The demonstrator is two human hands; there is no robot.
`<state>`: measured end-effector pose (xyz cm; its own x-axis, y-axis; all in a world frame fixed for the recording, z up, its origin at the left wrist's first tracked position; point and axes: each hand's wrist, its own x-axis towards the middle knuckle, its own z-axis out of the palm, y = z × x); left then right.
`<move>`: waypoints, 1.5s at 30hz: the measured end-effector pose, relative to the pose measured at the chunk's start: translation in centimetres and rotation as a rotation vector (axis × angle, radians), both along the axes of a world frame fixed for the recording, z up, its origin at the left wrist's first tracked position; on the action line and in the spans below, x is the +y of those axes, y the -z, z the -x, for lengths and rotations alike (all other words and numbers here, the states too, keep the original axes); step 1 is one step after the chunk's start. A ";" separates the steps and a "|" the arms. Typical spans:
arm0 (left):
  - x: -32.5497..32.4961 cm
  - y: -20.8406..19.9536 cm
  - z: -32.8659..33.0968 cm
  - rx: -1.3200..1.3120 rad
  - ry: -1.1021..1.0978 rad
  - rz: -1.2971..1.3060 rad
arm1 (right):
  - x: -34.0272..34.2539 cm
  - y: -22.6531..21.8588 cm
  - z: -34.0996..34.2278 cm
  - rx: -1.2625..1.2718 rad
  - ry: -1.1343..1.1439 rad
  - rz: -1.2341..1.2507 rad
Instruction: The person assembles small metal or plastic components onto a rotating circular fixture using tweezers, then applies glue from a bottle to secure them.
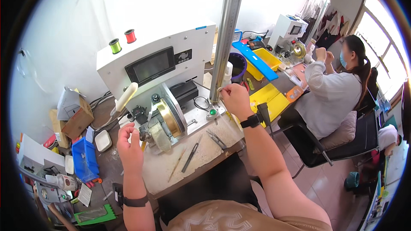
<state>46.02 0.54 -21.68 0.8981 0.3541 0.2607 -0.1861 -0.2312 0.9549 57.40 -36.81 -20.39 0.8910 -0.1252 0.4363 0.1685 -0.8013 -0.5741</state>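
At winding machine: right hand pinching upright metal rail.

A plain white wall faces me. Bright daylight floods through the windows on my right, above a pale tiled floor and 1 black chair.

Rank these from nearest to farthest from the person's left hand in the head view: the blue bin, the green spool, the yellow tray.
From the left hand:
1. Blue bin, just to its left on the bench.
2. Green spool, up on top of the white machine.
3. Yellow tray, far across to the right.
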 end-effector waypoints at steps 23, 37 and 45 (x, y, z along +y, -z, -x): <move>-4.2 -11.7 11.9 -0.801 0.130 -0.861 | 9.1 -15.5 18.4 0.208 -1.160 -0.256; -5.8 -12.6 14.0 -0.684 0.232 -0.450 | 9.2 -14.8 19.0 0.192 -1.097 -0.299; -7.9 -18.0 21.1 -1.009 0.975 0.828 | 7.3 -14.1 19.5 0.107 -0.951 -0.493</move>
